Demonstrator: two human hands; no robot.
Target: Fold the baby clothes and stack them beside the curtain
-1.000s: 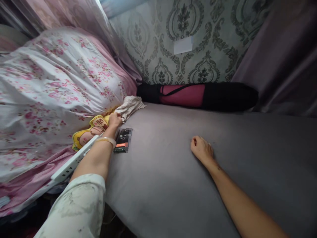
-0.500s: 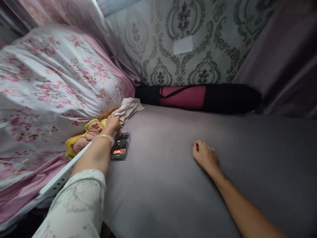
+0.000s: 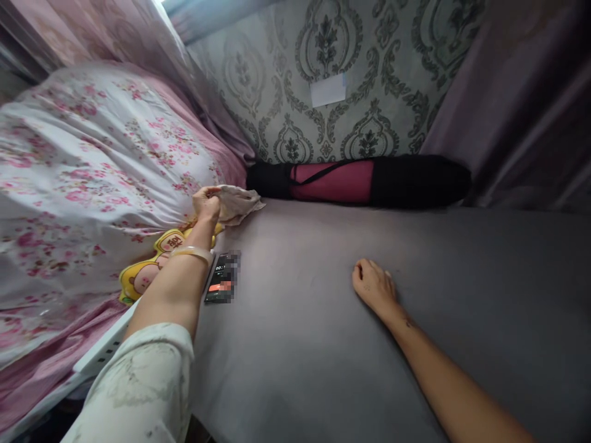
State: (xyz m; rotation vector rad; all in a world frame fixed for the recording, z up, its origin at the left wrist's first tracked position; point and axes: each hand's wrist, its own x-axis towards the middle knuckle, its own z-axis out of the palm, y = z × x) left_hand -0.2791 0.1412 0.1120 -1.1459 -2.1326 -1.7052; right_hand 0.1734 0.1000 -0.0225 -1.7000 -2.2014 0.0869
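Observation:
My left hand (image 3: 207,203) pinches the near edge of a pale, crumpled cloth (image 3: 237,205) at the left side of the bed. Part of the cloth rests on the grey sheet (image 3: 295,332). Below that wrist, which wears a light bangle (image 3: 191,251), lies a yellow cartoon plush (image 3: 143,277), partly covered by my forearm. A phone (image 3: 220,280) with a lit timer screen lies on the sheet just right of the forearm. My right hand (image 3: 375,284) rests on the sheet with its fingers curled in; whether anything is inside them is hidden.
A long black and pink bag (image 3: 332,181) lies along the patterned wall. Floral bedding (image 3: 101,160) is heaped at the left, beside a white rail (image 3: 108,344). Curtains (image 3: 498,104) hang at both sides. A white paper (image 3: 327,91) is stuck to the wall.
My left hand has risen off the plush and lifted the near edge of the cloth up and leftward. My right hand stays curled on the sheet. The view has shifted slightly.

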